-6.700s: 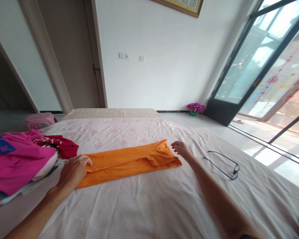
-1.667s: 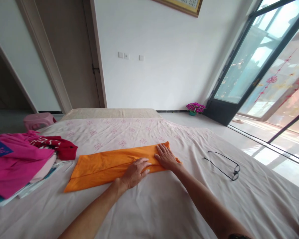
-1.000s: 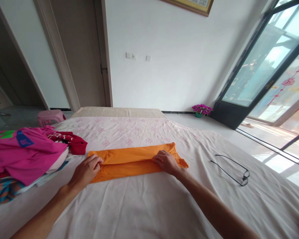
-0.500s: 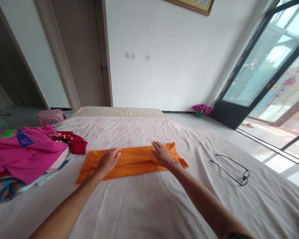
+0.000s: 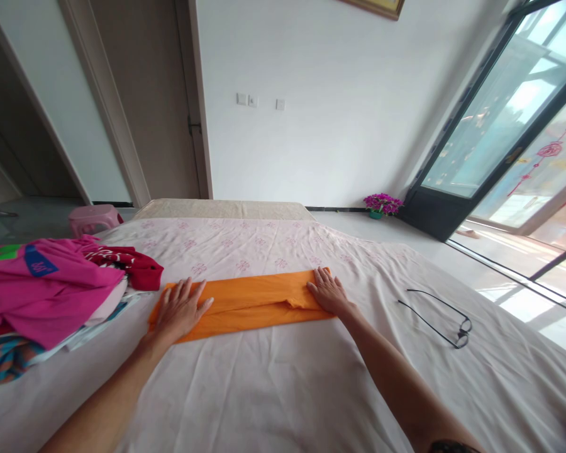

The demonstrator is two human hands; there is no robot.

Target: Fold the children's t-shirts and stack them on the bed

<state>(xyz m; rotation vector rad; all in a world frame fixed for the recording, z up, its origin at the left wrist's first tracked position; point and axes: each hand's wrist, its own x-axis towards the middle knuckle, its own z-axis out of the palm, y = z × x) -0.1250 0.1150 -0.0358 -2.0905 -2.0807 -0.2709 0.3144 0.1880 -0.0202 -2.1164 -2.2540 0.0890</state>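
Note:
An orange shirt (image 5: 255, 292) lies on the bed sheet, folded into a long flat strip that runs from left to right. My left hand (image 5: 182, 311) rests on its left end with the fingers spread. On the right end lies my right hand (image 5: 329, 292), flat, its fingers stretched out over the cloth. A fold line runs along the shirt's middle, with a small crumpled bump near my right hand. Part of each end is hidden under my hands.
A pile of clothes with a pink garment (image 5: 70, 286) and a red one (image 5: 144, 269) sits at the left. Black-framed glasses (image 5: 462, 333) lie on the sheet (image 5: 264, 390) at the right. Beyond the bed stand a pink stool (image 5: 94, 217) and purple flowers (image 5: 382, 202).
The hands gripped the shirt's fold a second ago, then opened over it. Since then my left hand has slid to the left end and my right hand to the right end. The shirt looks flatter.

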